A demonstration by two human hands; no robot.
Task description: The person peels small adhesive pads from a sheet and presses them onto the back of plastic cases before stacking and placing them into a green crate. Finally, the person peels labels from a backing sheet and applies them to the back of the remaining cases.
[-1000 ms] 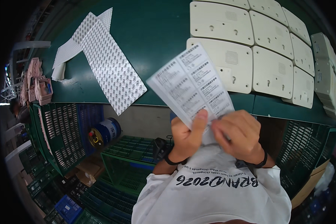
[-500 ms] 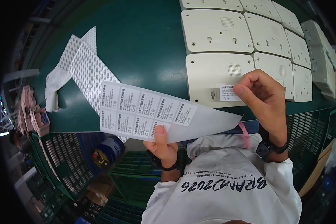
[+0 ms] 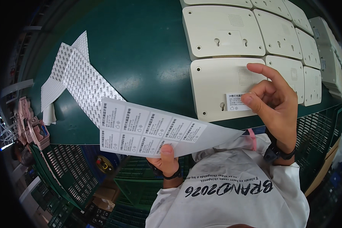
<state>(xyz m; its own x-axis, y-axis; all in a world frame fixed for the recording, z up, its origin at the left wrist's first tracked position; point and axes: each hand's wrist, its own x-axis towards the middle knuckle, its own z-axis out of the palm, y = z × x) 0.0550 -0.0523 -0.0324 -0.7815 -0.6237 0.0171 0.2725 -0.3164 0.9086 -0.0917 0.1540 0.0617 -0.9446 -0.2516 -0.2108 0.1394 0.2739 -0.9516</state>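
My left hand (image 3: 167, 161) pinches the near edge of a backing sheet of white printed labels (image 3: 152, 127), its thumb on top; the sheet's right part is bare and curves to a point. My right hand (image 3: 275, 100) has its thumb on the right end of a single white label (image 3: 239, 102). That label lies over the recess between the keyhole slots of the nearest cream plastic housing (image 3: 212, 83). The right index finger is raised and apart, above the housing's speaker holes; the other fingers curl loosely. Whether the label is fully stuck down cannot be seen.
More cream housings (image 3: 222, 28) stand in rows at the far right. Patterned backing strips (image 3: 85, 76) lie crossed on the green table (image 3: 140, 49). Pink plastic parts (image 3: 36, 127) sit at the left edge. Green crates (image 3: 68, 167) and a blue round container (image 3: 106, 163) are below the table edge.
My right index finger has lifted away from the thumb, and the label now lies over the recess. The view has shifted slightly; my left hand still holds the label sheet.
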